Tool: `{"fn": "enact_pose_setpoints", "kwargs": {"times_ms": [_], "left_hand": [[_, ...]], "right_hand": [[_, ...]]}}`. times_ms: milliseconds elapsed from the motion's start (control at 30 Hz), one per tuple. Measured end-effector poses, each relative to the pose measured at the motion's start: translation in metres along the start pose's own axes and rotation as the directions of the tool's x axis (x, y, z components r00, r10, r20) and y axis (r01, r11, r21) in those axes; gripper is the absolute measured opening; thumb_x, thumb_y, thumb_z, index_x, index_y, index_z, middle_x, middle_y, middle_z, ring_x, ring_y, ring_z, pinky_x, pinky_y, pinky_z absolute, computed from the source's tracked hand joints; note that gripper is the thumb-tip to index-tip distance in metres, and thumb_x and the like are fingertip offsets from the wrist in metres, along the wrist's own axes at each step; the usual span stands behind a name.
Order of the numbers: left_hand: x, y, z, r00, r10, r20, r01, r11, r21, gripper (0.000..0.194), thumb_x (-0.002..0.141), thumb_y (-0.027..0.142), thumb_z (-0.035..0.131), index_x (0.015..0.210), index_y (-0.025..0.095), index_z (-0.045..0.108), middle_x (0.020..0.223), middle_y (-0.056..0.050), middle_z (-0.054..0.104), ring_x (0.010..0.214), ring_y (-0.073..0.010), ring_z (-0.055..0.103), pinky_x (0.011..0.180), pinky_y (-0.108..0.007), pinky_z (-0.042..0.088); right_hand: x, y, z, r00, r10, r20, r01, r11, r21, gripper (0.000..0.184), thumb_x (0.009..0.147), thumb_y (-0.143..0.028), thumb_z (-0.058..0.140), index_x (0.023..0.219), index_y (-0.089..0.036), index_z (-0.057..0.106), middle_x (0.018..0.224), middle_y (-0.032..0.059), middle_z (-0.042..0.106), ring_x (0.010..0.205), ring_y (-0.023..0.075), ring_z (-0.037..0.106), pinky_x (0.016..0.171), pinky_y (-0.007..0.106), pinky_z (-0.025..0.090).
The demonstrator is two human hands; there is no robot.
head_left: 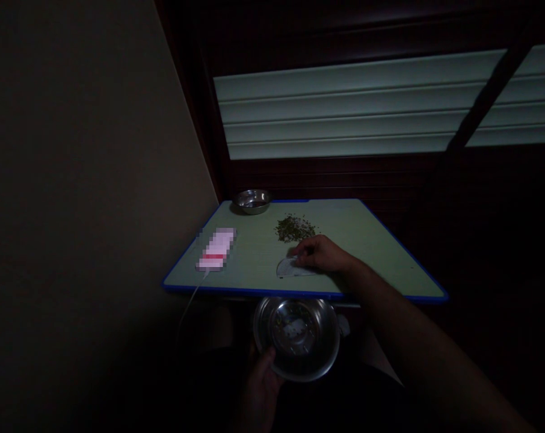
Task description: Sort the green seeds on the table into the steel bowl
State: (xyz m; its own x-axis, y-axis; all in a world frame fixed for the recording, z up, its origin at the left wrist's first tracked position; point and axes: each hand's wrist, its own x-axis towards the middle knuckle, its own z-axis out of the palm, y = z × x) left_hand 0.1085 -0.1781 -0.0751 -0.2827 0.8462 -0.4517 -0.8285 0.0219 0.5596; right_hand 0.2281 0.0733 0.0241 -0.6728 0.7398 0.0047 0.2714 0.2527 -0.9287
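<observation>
My left hand (264, 379) grips the near-left rim of a shiny metal bowl (329, 352), with the thumb over the edge. The bowl is below the table's front edge, and a few small bits lie at its bottom. Over the table, my right hand (320, 254) has its fingers curled down onto a pale, flat, half-round piece (287, 268), whose material I cannot make out. Just beyond that hand lies a loose pile of small greenish-brown seeds or beans (294, 228), a few scattered around it.
A pale green tabletop (249, 264) with a blue edge carries everything. At its back left stands a smaller metal bowl (253, 207) with something dark inside. A lit phone (216, 249) with a cable (192, 297) lies at the left. Wall and dark wooden panels stand close behind.
</observation>
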Motion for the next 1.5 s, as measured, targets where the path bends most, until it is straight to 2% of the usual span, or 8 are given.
{"fn": "enact_pose_setpoints", "kwargs": {"times_ms": [233,400,700,867,1200,1367,1500], "left_hand": [[0.0035,-0.0024,-0.0046,1.0,-0.004,0.002,0.004,1.0,0.001,0.07,0.076,0.029,0.072,0.142,0.035,0.048,0.126,-0.005,0.071,0.13,-0.0306,0.053,0.108,-0.049,0.041],[0.0012,-0.0006,-0.0024,1.0,0.001,0.026,-0.001,1.0,0.003,0.069,0.076,0.03,0.072,0.141,0.035,0.049,0.13,-0.006,0.068,0.129,-0.033,0.054,0.108,-0.052,0.041],[0.0021,-0.0003,-0.002,1.0,0.0,0.006,0.0,1.0,-0.014,0.077,0.072,0.028,0.075,0.143,0.037,0.045,0.133,-0.004,0.067,0.128,-0.0328,0.055,0.108,-0.05,0.04],[0.0014,-0.0003,-0.0011,1.0,-0.001,0.018,0.001,1.0,-0.027,0.079,0.071,0.029,0.076,0.143,0.037,0.044,0.138,-0.004,0.063,0.129,-0.0333,0.053,0.108,-0.049,0.041],[0.0046,0.0,-0.0057,1.0,-0.003,-0.005,0.003,1.0,-0.024,0.078,0.074,0.027,0.074,0.145,0.035,0.042,0.134,-0.006,0.066,0.129,-0.0336,0.054,0.108,-0.052,0.04],[0.0045,0.0,-0.0063,0.999,-0.003,0.036,0.004,0.999,-0.033,0.077,0.074,0.028,0.075,0.144,0.036,0.043,0.133,-0.005,0.066,0.129,-0.0326,0.054,0.108,-0.05,0.04],[0.0042,0.0002,-0.0064,1.0,-0.005,0.022,0.005,1.0,-0.017,0.076,0.074,0.029,0.074,0.144,0.035,0.044,0.133,-0.006,0.067,0.129,-0.033,0.054,0.108,-0.051,0.041]], "right_hand": [[-0.0013,-0.0012,0.0,0.997,0.018,0.078,-0.022,0.998,0.053,0.038,0.055,-0.034,0.085,0.084,-0.012,0.074,0.058,-0.0025,0.063,0.048,0.0085,0.05,0.047,0.022,0.039],[-0.0044,-0.0054,-0.0015,0.991,0.036,0.132,-0.041,0.999,0.036,0.037,0.056,-0.033,0.086,0.084,-0.012,0.075,0.058,-0.0021,0.064,0.048,0.0081,0.051,0.046,0.021,0.038],[-0.0059,-0.0059,-0.0031,0.978,0.042,0.205,-0.05,0.998,0.037,0.034,0.058,-0.03,0.085,0.084,-0.012,0.074,0.055,-0.0033,0.063,0.045,0.0074,0.05,0.044,0.02,0.038],[-0.0064,-0.0072,-0.004,0.974,0.031,0.226,-0.042,0.998,0.045,0.034,0.058,-0.032,0.085,0.083,-0.012,0.073,0.054,-0.0032,0.062,0.043,0.0074,0.049,0.043,0.021,0.036],[-0.0061,-0.0074,-0.0057,0.968,0.029,0.248,-0.051,0.995,0.082,0.035,0.058,-0.032,0.085,0.083,-0.012,0.07,0.053,-0.003,0.063,0.042,0.0082,0.05,0.042,0.021,0.036],[-0.0062,-0.0086,-0.0065,0.96,0.025,0.28,-0.059,0.992,0.113,0.036,0.057,-0.032,0.085,0.082,-0.012,0.069,0.053,-0.0024,0.064,0.042,0.0089,0.051,0.043,0.022,0.038],[-0.0064,-0.009,-0.007,0.959,0.033,0.281,-0.068,0.991,0.115,0.039,0.056,-0.035,0.086,0.082,-0.012,0.069,0.053,-0.0029,0.063,0.041,0.0084,0.051,0.042,0.021,0.037]]}}
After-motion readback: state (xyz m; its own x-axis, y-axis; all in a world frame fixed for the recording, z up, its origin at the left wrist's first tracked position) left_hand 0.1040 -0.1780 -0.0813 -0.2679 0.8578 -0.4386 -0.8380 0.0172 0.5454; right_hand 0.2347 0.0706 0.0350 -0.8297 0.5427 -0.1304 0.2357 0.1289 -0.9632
